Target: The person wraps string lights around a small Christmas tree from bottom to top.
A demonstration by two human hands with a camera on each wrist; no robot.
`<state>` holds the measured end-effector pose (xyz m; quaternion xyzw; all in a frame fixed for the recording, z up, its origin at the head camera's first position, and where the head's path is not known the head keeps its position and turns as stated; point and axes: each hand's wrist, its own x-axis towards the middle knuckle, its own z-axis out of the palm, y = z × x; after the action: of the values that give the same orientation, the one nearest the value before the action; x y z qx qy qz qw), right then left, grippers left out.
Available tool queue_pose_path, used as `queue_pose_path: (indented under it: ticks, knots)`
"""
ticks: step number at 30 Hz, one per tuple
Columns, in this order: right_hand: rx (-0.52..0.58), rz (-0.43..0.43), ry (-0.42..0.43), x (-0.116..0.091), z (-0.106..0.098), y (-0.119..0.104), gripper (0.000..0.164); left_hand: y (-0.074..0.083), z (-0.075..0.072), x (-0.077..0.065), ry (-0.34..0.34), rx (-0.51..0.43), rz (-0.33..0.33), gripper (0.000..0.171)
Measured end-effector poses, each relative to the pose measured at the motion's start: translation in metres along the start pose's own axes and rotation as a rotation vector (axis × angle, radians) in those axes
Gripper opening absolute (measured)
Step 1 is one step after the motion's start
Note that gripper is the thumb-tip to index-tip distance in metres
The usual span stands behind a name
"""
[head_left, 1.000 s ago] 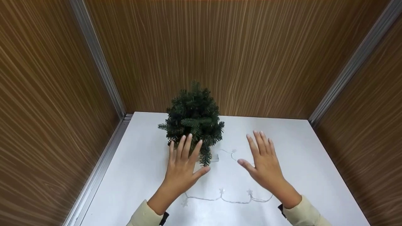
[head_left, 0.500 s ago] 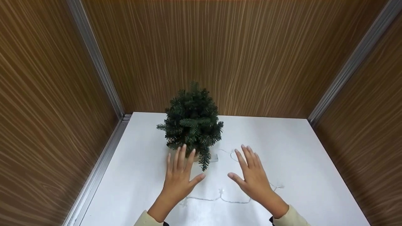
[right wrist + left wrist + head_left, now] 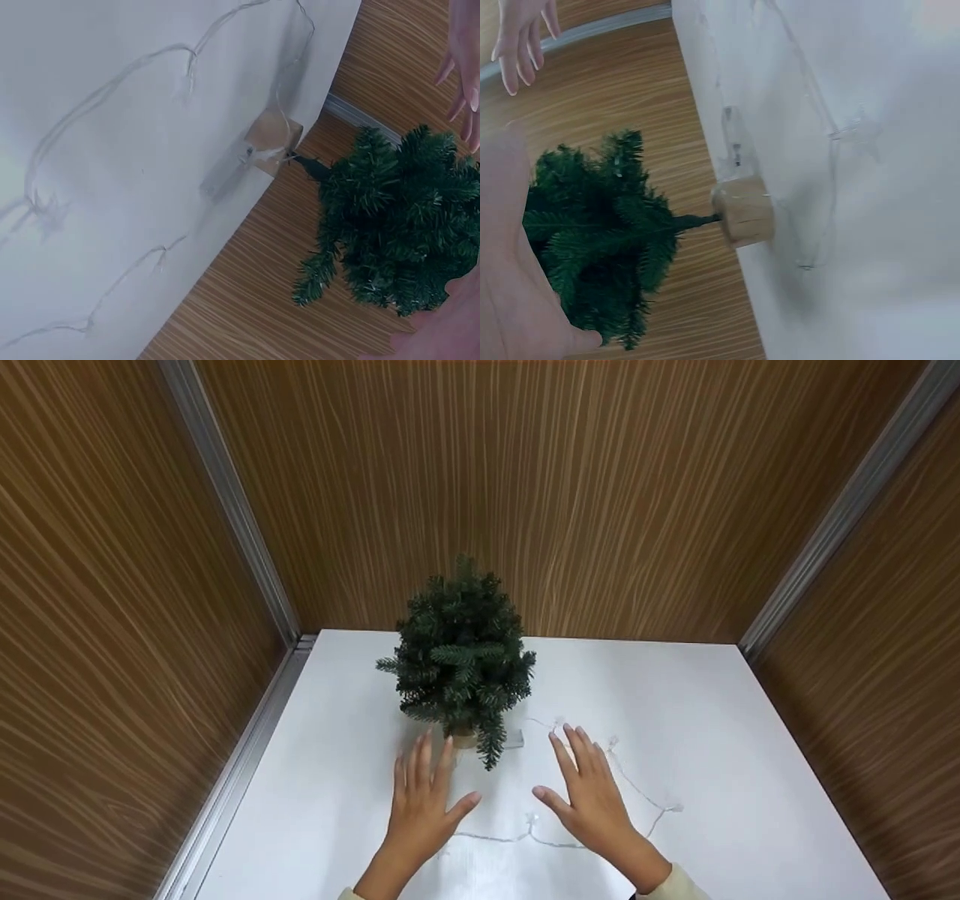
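Observation:
A small artificial Christmas tree (image 3: 461, 652) stands upright on a round wooden base (image 3: 748, 217). A clear string of star lights (image 3: 491, 838) lies on the white table around its front and right side. The small clear battery box (image 3: 225, 169) of the string sits beside the base. My left hand (image 3: 421, 814) hovers in front of the tree, fingers straight and spread, holding nothing. To its right, my right hand (image 3: 592, 808) is likewise spread above the string, with nothing in its grasp.
The white table (image 3: 300, 795) is enclosed by a brown wood-grain back wall (image 3: 637, 510) and side walls. A metal rail (image 3: 225, 795) runs along the table's left edge.
Both hands have drawn back toward me, away from the tree, and the right hand has also shifted left. More of the wooden base and light string shows. The tree stays put.

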<state>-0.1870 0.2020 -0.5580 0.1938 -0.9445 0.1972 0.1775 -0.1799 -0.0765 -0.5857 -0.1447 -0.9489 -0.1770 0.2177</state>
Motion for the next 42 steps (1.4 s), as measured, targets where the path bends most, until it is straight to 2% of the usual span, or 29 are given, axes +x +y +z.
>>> queue_pose_path:
  ticks: [3,9,17,24,37,42]
  knots:
    - [0.020,0.014,-0.016,-0.004,0.008,0.000,0.082,-0.004,0.006,-0.005,-0.027,-0.004,-0.010,0.092]
    - [0.074,0.060,-0.090,-0.008,0.027,0.001,0.080,-0.015,0.019,-0.012,-0.111,-0.062,-0.073,0.088]
    - [0.164,0.097,-0.168,-0.016,0.055,-0.001,0.077,-0.035,0.042,-0.021,-0.219,-0.264,-0.106,0.081]
    - [0.330,0.146,-0.228,-0.020,0.073,0.001,0.078,-0.048,0.056,-0.028,-0.250,-0.376,-0.111,0.075]
    - [0.446,0.078,-0.307,-0.022,0.105,0.010,0.055,-0.057,0.077,-0.029,-0.265,-0.362,-0.057,0.060]
    - [0.432,0.039,-0.351,-0.026,0.116,0.009,0.044,-0.062,0.080,-0.031,-0.314,-0.357,-0.062,0.053]
